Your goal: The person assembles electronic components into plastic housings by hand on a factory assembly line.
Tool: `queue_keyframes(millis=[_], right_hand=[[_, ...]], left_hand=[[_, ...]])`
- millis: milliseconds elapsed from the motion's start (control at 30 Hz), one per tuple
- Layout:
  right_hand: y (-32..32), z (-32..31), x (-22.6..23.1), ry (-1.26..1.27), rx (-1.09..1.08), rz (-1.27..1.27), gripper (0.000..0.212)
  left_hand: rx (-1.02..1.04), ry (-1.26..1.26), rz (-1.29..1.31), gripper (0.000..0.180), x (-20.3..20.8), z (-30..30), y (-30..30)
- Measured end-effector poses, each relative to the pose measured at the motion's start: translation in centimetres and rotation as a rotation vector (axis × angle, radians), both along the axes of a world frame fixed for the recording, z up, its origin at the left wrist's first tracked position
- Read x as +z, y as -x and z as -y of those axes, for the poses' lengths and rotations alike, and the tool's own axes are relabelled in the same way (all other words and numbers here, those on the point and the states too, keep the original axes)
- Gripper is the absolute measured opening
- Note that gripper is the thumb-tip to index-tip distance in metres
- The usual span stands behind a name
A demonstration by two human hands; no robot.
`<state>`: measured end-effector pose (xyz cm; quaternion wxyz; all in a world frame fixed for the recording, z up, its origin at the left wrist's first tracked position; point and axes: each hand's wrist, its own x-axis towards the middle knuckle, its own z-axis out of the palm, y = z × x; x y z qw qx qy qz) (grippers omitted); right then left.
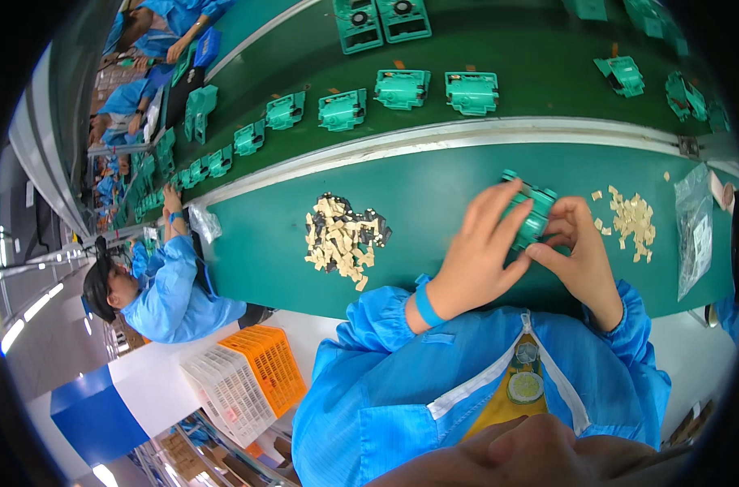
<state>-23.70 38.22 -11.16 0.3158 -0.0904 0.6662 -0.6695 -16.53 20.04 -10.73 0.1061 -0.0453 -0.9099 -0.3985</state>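
Between my two hands is a green plastic housing [535, 217], held just above the green work table [260, 268]. My left hand [479, 247] wraps its fingers over the housing's left side and top, hiding part of it. From the right, my right hand [582, 253] grips the lower right edge with bent fingers and thumb. A blue band circles my left wrist. Left of my hands lies a heap of small cream-coloured pieces [337, 243] mixed with small black parts. More cream-coloured pieces [633, 219] are scattered close to my right hand.
Beyond a pale metal rail [402, 148], a dark green belt [540, 97] carries several similar housings [471, 93]. A clear plastic bag [694, 235] lies at the far right. At left, a co-worker [170, 284] reaches toward the belt; orange and white crates [268, 369] stand below.
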Motion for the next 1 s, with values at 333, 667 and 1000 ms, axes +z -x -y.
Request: queue_keyframes(millis=[333, 667, 1000], right_hand=[[19.6, -1.5, -9.7, -0.197, -0.117, -0.200, 0.047], [23.7, -0.5, -10.9, -0.536, -0.068, -0.613, 0.049], [4.0, -0.9, -2.6, -0.178, -0.014, -0.438, 0.016]], left_hand=[[0.229, 0.001, 0.011, 0.043, -1.2, 2.9, -4.1], [0.838, 0.237, 0.228, 0.011, -0.1, 11.6, -10.5], [0.656, 0.262, 0.476, 0.017, -1.2, 12.1, -9.3]])
